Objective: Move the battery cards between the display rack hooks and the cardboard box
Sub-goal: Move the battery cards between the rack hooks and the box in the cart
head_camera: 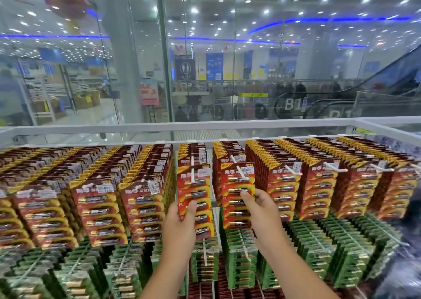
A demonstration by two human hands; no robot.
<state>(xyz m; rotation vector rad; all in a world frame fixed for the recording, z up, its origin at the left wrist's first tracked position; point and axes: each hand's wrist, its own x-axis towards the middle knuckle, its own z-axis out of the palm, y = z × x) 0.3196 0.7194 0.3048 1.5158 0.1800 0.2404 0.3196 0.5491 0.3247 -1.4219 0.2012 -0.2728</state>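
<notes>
Each hand grips its own red battery card at the rack: the left hand pinches the card on one white hook, the right hand its neighbour, probably steadying them for sliding (no box visible).

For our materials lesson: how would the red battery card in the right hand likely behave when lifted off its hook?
The red battery card looks flat and fairly stiff, probably heavy for its size given its rows of cells. Gripped by the right hand, it may snag on the white hook.
</notes>
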